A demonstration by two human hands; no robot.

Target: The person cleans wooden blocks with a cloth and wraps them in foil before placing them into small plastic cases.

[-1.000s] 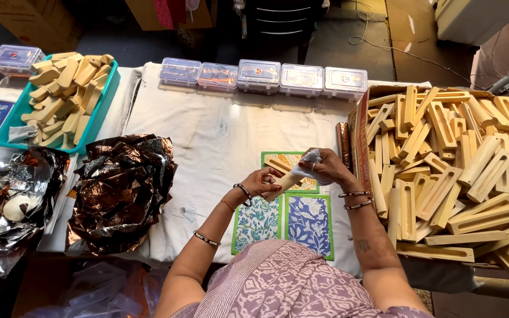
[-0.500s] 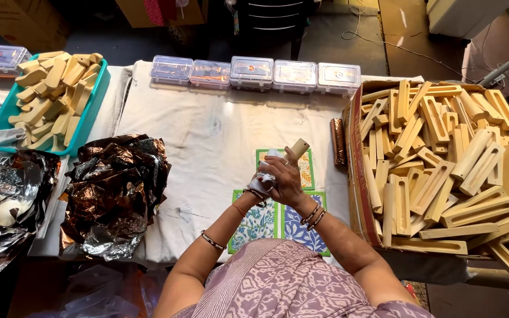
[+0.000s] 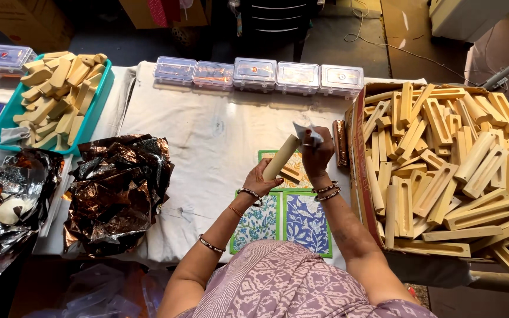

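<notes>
Seen from above, a person works at a table covered in white cloth (image 3: 207,135), both forearms reaching forward from the near edge. Nearest, the left hand (image 3: 261,179) is closed around the lower end of a pale wooden stick (image 3: 281,157), held in the air above the printed floral cards (image 3: 284,219) that lie at the near edge. The stick's long axis rises from the left hand up and to the right, toward the right hand (image 3: 316,152). The right hand meets its upper end, wrist bent and fingers curled shut on a small white cloth (image 3: 306,132) pressed against the tip, so the right hand is the nearer one to that end. Just beyond, a cardboard box (image 3: 357,147) full of slotted wooden pieces sits at the right edge. At the left edge lie crumpled dark foil sheets (image 3: 116,191), with a teal tray (image 3: 98,103) of wooden blocks behind. A row of clear plastic boxes (image 3: 254,73) lines the far edge.
</notes>
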